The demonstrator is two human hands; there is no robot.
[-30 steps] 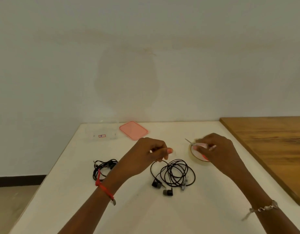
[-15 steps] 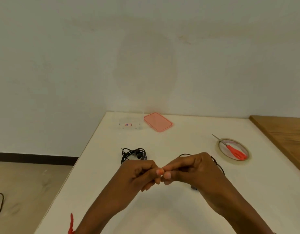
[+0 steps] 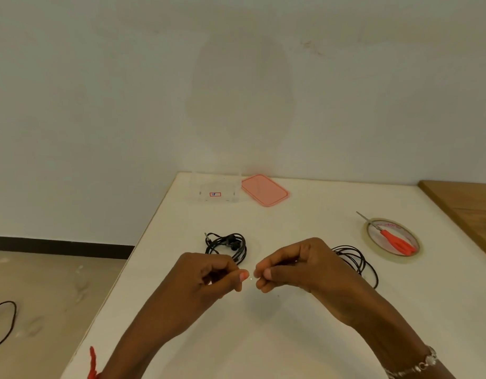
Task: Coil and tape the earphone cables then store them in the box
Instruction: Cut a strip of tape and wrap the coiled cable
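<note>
While both hands are hovering just above the white table, I am reading this as the taping step for the second earphone. My left hand and right hand are each pinched shut, thumb against forefinger, with their tips nearly meeting; something small and clear is glinting between them, and I am judging it to be a cut piece of tape, though it is too faint for me to be sure.

On the far left, one earphone bundle is lying tightly gathered, which is looking finished to me, though I cannot tell whether it is carrying tape. Just behind my right hand, the second earphone coil is resting on the table in loose loops, partly hidden by my wrist, and it is looking untaped.

At the back edge, the clear box is standing open and seemingly holding nothing, with its pink lid lying just beside it. Off to the right, the tape roll is lying flat with the red-handled scissors resting across it.

So I am judging coiling done; taping the second coil, boxing both and perhaps closing the lid are remaining.
</note>
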